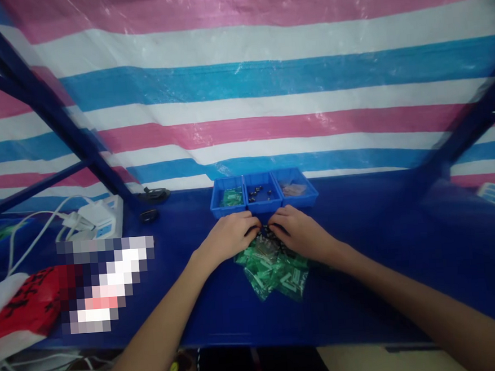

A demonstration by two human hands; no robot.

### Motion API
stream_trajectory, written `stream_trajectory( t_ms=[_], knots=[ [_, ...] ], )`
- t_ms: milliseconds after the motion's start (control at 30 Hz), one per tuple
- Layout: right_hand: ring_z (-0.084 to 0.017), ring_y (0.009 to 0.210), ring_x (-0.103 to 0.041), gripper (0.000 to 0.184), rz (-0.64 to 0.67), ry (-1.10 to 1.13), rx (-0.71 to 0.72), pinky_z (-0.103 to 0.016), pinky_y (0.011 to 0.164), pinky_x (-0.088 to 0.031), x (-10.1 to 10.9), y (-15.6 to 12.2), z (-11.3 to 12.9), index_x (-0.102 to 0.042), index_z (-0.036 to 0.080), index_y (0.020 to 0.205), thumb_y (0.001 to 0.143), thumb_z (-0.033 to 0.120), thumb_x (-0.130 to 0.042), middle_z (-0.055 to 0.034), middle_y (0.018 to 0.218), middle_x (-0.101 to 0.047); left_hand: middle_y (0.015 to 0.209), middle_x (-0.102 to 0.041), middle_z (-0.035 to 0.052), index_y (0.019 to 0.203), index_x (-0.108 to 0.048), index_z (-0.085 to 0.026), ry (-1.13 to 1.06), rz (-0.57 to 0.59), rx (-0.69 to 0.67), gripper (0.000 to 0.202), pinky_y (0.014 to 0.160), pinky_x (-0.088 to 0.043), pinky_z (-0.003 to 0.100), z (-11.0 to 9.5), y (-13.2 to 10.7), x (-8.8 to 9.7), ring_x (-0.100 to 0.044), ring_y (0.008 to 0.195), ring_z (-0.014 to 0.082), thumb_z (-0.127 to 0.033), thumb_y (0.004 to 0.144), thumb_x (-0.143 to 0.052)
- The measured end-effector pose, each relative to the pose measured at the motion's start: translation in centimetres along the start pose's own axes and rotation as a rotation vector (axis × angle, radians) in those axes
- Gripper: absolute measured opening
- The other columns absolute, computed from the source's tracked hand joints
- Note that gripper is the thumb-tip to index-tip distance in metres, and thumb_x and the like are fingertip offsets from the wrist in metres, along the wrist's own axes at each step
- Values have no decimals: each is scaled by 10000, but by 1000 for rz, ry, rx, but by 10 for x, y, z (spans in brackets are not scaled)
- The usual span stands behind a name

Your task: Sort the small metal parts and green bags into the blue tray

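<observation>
My left hand [239, 231] and my right hand [296, 230] meet just in front of three blue bins. Both have curled fingers with the tips close together over small dark metallic pieces [265, 230]. What sits between the fingertips is too small to make out. Under and in front of the hands lies a pile of green-printed clear plastic packets [275, 277]. The left bin [216, 211] holds similar green packets. In the middle bin [259, 206] are several small dark and shiny pieces. Clear bags with brownish contents fill part of the right bin [310, 198].
On the blue table [366, 307], a white power strip [113, 217] with chargers and cables stands at the left. Nearby are a small black object [149, 215] and a red and white bag [31, 302]. Blue frame posts [63, 125] rise at both sides before a striped sheet [265, 77].
</observation>
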State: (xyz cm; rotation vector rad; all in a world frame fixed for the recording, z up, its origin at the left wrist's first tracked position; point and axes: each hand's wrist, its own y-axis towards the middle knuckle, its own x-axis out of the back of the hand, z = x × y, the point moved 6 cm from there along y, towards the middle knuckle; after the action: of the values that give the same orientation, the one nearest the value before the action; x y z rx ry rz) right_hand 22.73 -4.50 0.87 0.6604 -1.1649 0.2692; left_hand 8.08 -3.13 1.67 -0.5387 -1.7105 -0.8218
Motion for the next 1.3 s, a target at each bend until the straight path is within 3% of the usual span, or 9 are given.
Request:
stream_trajectory(
  t_ms=[933, 1300],
  knots=[
    [-251, 909, -574, 208, 2, -15, -10, -395, 822, -492, 1, 0, 3, -701, 154, 965, 996, 195, -500, -96, 922, -653, 971, -695, 33, 1018, -669, -196, 1, 15, 54, 142, 689, -495, 290, 2, 1, -3, -667, 880, 206, -154, 916, -581],
    [-257, 983, -587, 155, -118, 79, -5, -393, 849, -486, 7, 0, 0, -635, 179, 1094, 972, 181, -539, -89, 1014, -680, 971, -680, 31, 1036, -641, -196, -157, -182, 14, 176, 802, -503, 304, -8, 2, 14, -655, 913, 185, -309, 1027, -507]
  ],
)
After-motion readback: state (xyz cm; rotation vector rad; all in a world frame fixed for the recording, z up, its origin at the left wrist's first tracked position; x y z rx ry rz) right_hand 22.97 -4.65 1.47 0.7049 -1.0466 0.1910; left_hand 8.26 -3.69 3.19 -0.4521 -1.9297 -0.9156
